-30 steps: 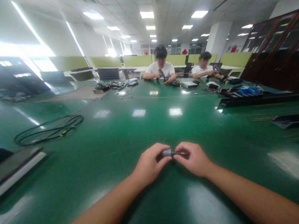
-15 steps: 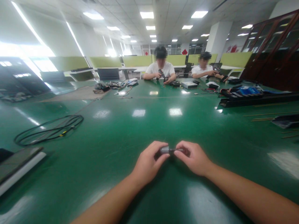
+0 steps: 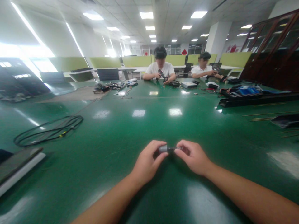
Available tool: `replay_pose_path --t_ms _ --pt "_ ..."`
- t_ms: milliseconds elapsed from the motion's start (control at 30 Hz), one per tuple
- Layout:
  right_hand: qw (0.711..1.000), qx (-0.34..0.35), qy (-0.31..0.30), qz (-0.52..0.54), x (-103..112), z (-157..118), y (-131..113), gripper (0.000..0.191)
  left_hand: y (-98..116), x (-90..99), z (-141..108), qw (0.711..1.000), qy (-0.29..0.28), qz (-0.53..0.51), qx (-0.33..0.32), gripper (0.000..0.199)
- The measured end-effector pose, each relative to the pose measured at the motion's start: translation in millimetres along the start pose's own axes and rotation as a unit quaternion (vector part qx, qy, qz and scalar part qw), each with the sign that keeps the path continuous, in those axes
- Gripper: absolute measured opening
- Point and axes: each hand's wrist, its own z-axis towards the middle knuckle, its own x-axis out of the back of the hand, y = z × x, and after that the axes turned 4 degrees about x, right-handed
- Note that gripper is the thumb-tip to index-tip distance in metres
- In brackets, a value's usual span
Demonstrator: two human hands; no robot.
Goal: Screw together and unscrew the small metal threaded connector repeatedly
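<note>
Near the middle of the green table, my left hand pinches a grey cylinder between thumb and fingers. A thin dark shaft runs from the cylinder's right end toward my right hand. The thumb and fingertips of my right hand are closed on that shaft, and its far end is partly hidden by the fingers. Both hands are a short distance apart, with the cylinder and shaft lying roughly level between them.
A coiled black cable and a flat dark-topped object lie at left. Black trays and thin rods are at right. Two people sit across the table among tools, parts and a white box.
My left hand and the grey cylinder have shifted slightly left, and more of the shaft shows between the hands. My right hand has barely moved.
</note>
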Motion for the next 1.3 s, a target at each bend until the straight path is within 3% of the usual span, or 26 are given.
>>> replay_pose_path --t_ms 433,633,733,900,967,1033,1133,1200,1300 --pt "0.999 -0.018 0.004 0.039 2.0 2.3 6.9 0.022 -0.4 3.8 2.1 0.999 0.02 -0.018 0.023 0.023" --pt "0.994 -0.045 -0.012 0.096 1.7 2.6 14.1 0.033 -3.7 8.5 7.6 0.987 0.049 -0.1 0.115 0.03" --pt "0.986 -0.074 -0.015 0.149 0.0 2.9 19.1 0.043 -6.8 7.9 10.8 0.955 0.082 -0.219 0.183 0.036" --pt "0.987 -0.065 -0.03 0.142 -1.2 3.6 20.9 0.046 -8.7 6.3 12.5 0.827 0.105 -0.484 0.264 0.033" --pt "0.989 -0.059 -0.033 0.132 -1.6 4.0 21.2 0.046 -7.8 9.8 12.2 0.814 0.103 -0.502 0.275 0.033" --pt "0.991 -0.051 -0.036 0.121 -2.1 4.2 22.5 0.046 -5.5 17.1 11.7 0.834 0.099 -0.466 0.279 0.041" --pt "0.993 -0.035 -0.039 0.104 -2.3 4.2 25.1 0.046 1.8 37.3 8.8 0.901 0.09 -0.328 0.27 0.054" --pt "0.994 -0.029 -0.042 0.096 -1.9 4.2 26.2 0.045 7.5 57.9 1.8 0.936 0.092 -0.22 0.261 0.058" --pt "0.995 -0.023 -0.051 0.082 -1.0 4.5 25.7 0.045 8.4 98.7 -25.1 0.955 0.112 -0.073 0.264 0.057"
